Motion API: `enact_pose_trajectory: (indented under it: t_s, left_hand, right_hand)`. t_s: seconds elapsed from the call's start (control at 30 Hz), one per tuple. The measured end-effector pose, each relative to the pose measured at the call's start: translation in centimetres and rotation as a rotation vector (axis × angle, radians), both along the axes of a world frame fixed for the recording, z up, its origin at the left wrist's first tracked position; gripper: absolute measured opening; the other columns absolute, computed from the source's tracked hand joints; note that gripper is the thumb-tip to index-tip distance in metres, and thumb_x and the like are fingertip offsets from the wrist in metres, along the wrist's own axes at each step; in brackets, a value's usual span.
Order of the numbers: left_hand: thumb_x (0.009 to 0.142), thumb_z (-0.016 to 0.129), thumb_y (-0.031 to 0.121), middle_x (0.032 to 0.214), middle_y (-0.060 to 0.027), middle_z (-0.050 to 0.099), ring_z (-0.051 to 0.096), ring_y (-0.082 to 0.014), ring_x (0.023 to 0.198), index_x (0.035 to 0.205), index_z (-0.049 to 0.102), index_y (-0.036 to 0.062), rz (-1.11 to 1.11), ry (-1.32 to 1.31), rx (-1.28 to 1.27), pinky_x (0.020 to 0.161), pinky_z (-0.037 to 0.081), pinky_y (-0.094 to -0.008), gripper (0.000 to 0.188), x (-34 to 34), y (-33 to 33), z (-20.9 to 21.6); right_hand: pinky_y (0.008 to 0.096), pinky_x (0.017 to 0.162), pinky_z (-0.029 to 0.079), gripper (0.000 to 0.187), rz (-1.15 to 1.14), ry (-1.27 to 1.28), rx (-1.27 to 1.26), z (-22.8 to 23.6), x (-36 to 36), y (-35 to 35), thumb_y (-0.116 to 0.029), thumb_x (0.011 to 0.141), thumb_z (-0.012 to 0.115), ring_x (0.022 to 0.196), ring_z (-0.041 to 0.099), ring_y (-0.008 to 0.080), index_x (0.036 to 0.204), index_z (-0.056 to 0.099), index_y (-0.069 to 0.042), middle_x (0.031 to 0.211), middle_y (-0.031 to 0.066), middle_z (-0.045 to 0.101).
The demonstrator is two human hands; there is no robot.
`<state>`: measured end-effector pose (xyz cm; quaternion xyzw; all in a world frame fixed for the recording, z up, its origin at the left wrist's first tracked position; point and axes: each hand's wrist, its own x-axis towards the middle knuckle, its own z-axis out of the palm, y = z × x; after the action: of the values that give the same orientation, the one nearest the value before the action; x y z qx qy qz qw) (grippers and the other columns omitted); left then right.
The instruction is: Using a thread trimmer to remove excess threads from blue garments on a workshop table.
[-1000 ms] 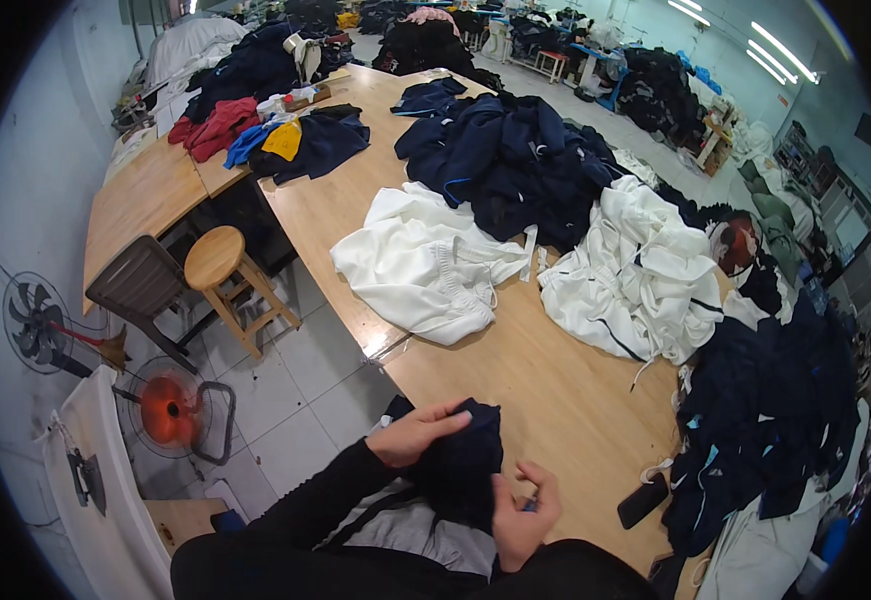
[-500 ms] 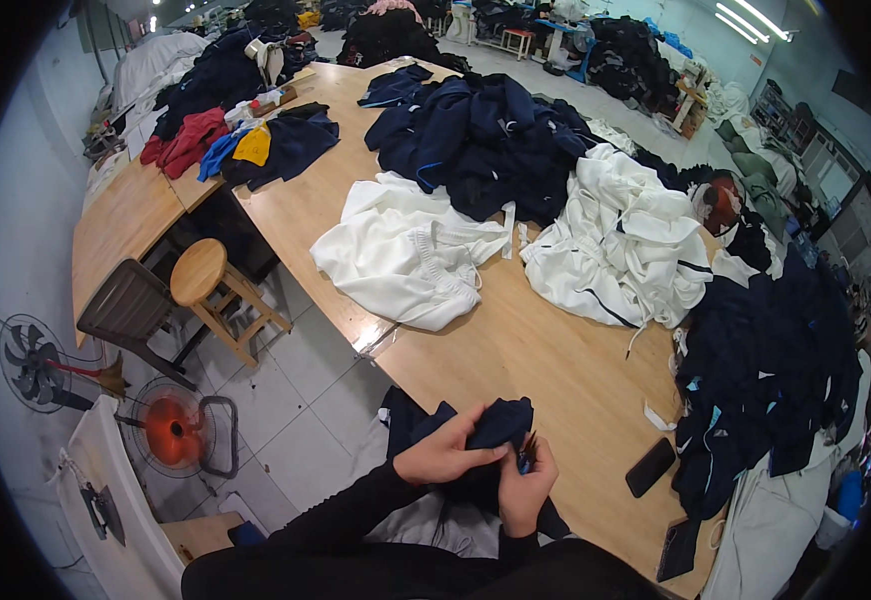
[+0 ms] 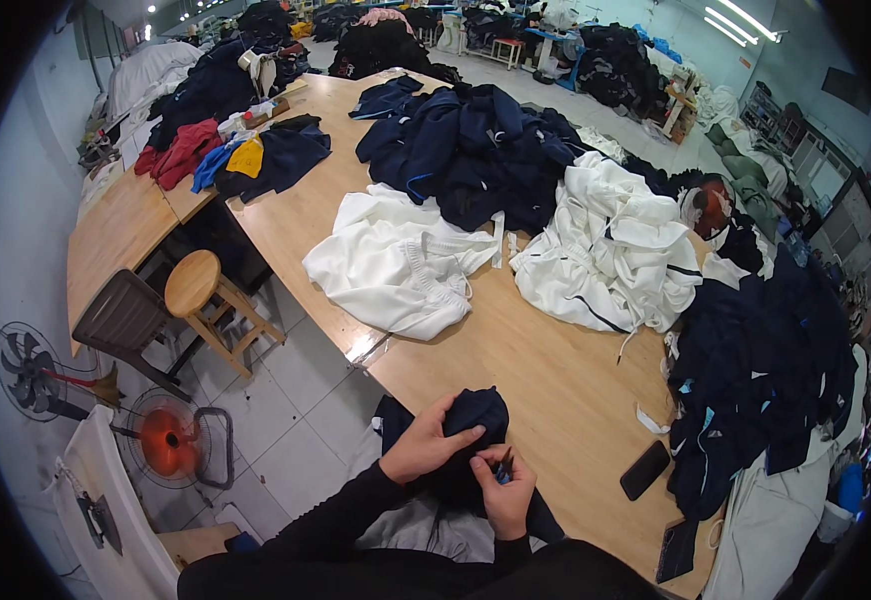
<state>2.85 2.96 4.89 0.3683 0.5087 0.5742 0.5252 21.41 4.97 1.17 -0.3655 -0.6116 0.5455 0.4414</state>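
A dark navy cloth garment, bunched up, is held above the person's lap at the near edge of a pale wood-topped table. The left hand grips it from the left, thumb pressed over a fold. The right hand is curled around a small, dark, pointed tool with a bluish part, its fingertips close together at the garment's lower right; whether the tool's tip touches cloth cannot be told. The step in hand looks like close handwork on one spot; the next move seems to call for a steady left grip and a careful tool tip. Beyond lie two crumpled white cloth garments, then a heap of navy clothing. To the right are a black rectangular phone and more navy garments.
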Motion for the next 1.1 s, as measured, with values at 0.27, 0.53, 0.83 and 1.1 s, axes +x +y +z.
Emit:
enact_pose_trajectory:
  t_s: [0.27,0.53,0.83,1.1]
  left_hand:
    - [0.104,0.079,0.016,0.142,-0.0084,0.063,0.060,-0.0138,0.129,0.160,0.043,-0.0012,-0.046,-0.073,-0.023,0.110,0.050,-0.0292,0.069,0.3,-0.8,0.5]
    - [0.087,0.090,0.004,0.160,-0.0127,0.049,0.049,-0.0192,0.145,0.170,0.025,-0.0032,-0.155,-0.084,0.031,0.121,0.043,-0.0338,0.105,-0.2,-1.3,-0.1]
    - [0.084,0.078,0.003,0.161,-0.0236,0.049,0.057,-0.0314,0.143,0.166,0.027,-0.0062,-0.060,0.207,0.110,0.117,0.048,-0.0362,0.098,-0.2,-0.6,-5.4]
    - [0.072,0.071,-0.004,0.142,-0.0212,0.060,0.064,-0.0463,0.124,0.149,0.049,0.0032,0.154,0.836,0.170,0.097,0.058,-0.0469,0.080,-2.0,-0.3,-2.6]
  right_hand:
    - [0.0234,0.063,0.040,0.018,-0.124,-0.066,-0.023,-0.7,-1.5,-1.5,0.003,0.088,0.085,0.070,0.050,0.0051,0.095,0.069,-0.001,0.083,-0.0023,0.063]
    - [0.0279,0.079,0.050,0.017,-0.197,-0.087,0.123,-0.5,-1.0,-0.1,0.006,0.090,0.079,0.085,0.060,0.0104,0.101,0.067,0.001,0.097,0.0028,0.067]
    - [0.0229,0.067,0.040,0.007,-0.302,0.035,-0.219,-3.4,2.3,0.7,-0.005,0.107,0.069,0.075,0.051,0.0057,0.110,0.063,-0.006,0.098,-0.0004,0.063]
    - [0.0269,0.070,0.045,0.020,-0.070,-0.068,-0.010,0.8,2.0,2.0,-0.012,0.105,0.075,0.073,0.050,0.0081,0.117,0.060,-0.008,0.091,-0.0034,0.057]
